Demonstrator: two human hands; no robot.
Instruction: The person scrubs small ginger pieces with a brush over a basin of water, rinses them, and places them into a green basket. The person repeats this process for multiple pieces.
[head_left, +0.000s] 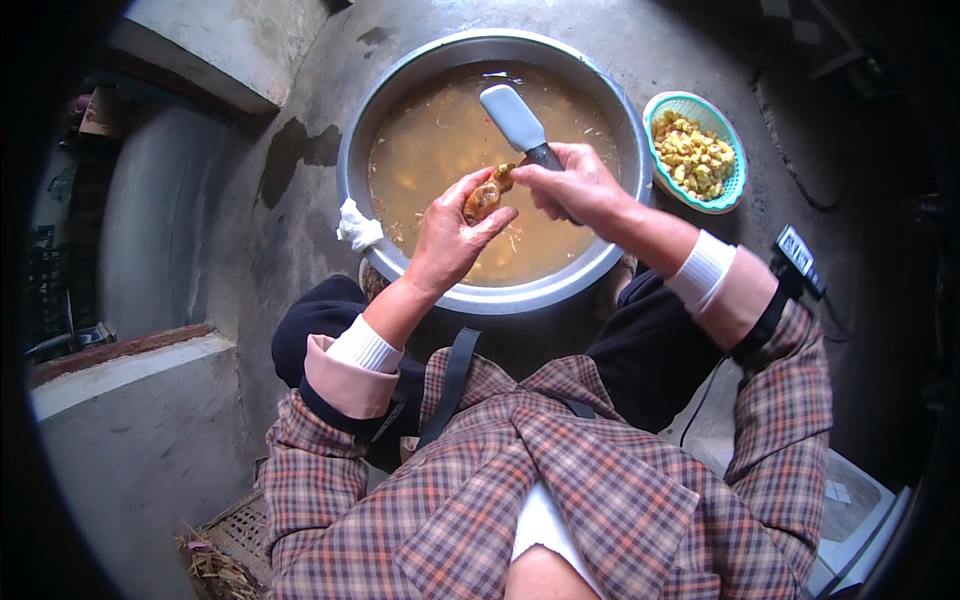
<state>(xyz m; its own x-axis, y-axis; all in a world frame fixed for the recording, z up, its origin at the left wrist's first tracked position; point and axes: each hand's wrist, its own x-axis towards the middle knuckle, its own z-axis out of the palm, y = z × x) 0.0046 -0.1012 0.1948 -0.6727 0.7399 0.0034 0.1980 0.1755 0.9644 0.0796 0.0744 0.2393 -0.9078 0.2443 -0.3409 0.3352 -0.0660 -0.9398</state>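
Above a large metal basin (484, 301) of cloudy brown water, my left hand (454, 229) holds a wet, knobbly brown rhizome (483, 201), probably ginger. My right hand (574, 180) grips the dark handle of a tool with a pale, flat blade (513, 116), maybe a peeler or scraper; the blade points up and left, away from the rhizome. The thumb and fingertips of this hand touch the rhizome's upper end. Small scraps float in the water, and pale lumps show dimly below the surface.
A green plastic basket (737, 184) of small yellowish pieces stands right of the basin. A crumpled white cloth or tissue (359, 226) sits on the basin's left rim. Low concrete walls (142, 435) rise at left. A woven basket (238, 529) and a translucent container (855, 499) lie near my sides.
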